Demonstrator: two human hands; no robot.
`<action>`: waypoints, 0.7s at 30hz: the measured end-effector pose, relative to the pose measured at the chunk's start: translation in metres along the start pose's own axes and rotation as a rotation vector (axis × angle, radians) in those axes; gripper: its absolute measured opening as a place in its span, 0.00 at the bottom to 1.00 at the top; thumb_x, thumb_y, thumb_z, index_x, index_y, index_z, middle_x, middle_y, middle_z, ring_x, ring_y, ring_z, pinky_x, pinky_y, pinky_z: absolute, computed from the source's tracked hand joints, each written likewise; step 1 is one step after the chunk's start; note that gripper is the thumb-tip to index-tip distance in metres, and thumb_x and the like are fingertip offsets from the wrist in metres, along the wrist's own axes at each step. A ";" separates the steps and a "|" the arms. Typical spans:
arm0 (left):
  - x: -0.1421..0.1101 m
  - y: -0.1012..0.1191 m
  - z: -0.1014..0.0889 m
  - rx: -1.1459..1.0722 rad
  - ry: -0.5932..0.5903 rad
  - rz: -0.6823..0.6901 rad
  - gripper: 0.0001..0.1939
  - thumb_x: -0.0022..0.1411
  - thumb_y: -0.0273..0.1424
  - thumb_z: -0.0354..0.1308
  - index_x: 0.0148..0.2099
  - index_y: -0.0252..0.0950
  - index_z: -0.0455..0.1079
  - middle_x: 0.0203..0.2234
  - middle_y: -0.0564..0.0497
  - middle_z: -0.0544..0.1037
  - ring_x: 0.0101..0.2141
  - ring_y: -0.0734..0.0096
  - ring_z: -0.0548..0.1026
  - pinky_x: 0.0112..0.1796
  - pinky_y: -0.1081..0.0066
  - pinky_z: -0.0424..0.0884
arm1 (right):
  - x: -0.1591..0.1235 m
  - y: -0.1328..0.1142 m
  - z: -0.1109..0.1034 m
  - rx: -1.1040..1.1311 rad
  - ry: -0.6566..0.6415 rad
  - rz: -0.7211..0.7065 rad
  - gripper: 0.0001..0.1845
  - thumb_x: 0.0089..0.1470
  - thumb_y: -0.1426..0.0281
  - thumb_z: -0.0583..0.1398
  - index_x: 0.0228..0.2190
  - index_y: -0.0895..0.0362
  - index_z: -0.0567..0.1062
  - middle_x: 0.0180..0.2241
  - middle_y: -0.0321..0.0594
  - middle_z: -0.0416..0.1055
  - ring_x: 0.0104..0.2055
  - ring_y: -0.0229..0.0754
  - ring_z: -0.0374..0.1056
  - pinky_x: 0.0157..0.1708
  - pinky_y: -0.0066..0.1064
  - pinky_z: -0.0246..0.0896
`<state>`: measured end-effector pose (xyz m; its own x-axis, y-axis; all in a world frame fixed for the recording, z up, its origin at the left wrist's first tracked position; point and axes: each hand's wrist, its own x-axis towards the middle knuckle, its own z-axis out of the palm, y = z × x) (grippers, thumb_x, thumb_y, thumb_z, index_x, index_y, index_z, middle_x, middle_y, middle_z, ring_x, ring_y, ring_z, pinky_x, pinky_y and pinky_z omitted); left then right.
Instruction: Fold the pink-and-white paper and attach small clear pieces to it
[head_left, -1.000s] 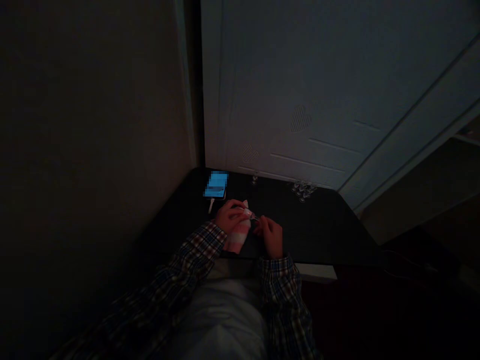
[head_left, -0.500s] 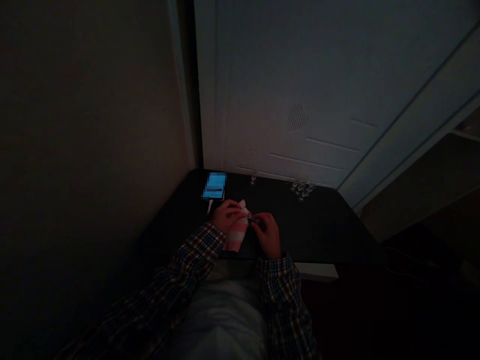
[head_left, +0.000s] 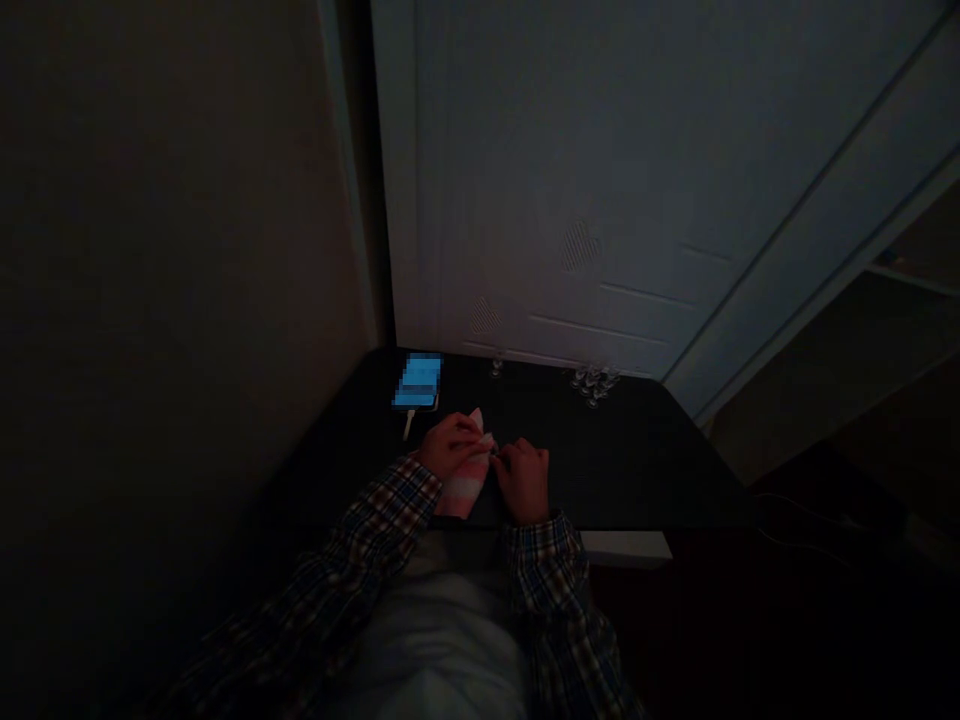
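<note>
A pink-and-white striped cloth [head_left: 466, 482] lies over the dark table near its front edge, its pointed top standing up past my fingers. My left hand [head_left: 451, 444] is closed on the cloth's upper part, fingers pinched together. Close by on the right, my right hand [head_left: 525, 476] is closed with its fingertips against the cloth's edge. A small shiny piece [head_left: 493, 453] shows faintly between the two hands. Most of it is hidden by the fingers, and the dim light blurs its shape.
A lit phone [head_left: 418, 381] with a white cable [head_left: 409, 424] lies at the table's back left. Several small clear, shiny pieces [head_left: 594, 382] are heaped at the back right, and a single one [head_left: 497, 367] stands apart. A white panel with hearts [head_left: 525, 200] rises behind the dark table [head_left: 637, 460].
My right hand has curled its fingers in more and come closer to the cloth. The shiny loop that showed between the hands is now mostly covered. The view has shifted slightly.
</note>
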<state>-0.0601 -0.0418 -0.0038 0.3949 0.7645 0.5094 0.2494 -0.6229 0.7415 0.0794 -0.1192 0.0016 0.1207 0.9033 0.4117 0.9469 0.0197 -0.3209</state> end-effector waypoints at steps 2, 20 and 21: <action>0.000 0.000 -0.001 -0.014 0.011 -0.011 0.09 0.51 0.37 0.57 0.28 0.38 0.73 0.31 0.50 0.70 0.34 0.72 0.71 0.37 0.70 0.69 | 0.001 0.001 0.001 0.009 -0.009 0.003 0.07 0.52 0.67 0.54 0.28 0.56 0.71 0.30 0.38 0.67 0.36 0.38 0.62 0.38 0.31 0.45; 0.002 -0.010 -0.003 -0.085 0.056 -0.113 0.10 0.50 0.38 0.57 0.29 0.38 0.74 0.32 0.50 0.71 0.34 0.71 0.70 0.35 0.69 0.70 | 0.033 0.110 -0.018 0.019 0.050 0.537 0.09 0.48 0.66 0.55 0.31 0.56 0.72 0.31 0.38 0.73 0.37 0.43 0.65 0.38 0.34 0.42; 0.002 -0.011 -0.003 -0.085 0.056 -0.113 0.10 0.50 0.38 0.57 0.30 0.38 0.74 0.32 0.50 0.70 0.34 0.71 0.70 0.35 0.69 0.70 | 0.038 0.121 -0.020 -0.005 0.058 0.592 0.09 0.48 0.65 0.55 0.31 0.55 0.72 0.32 0.38 0.73 0.38 0.43 0.65 0.38 0.34 0.42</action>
<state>-0.0642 -0.0330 -0.0092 0.3182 0.8386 0.4422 0.2131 -0.5177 0.8286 0.2046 -0.0912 -0.0043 0.6443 0.7354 0.2097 0.7151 -0.4821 -0.5062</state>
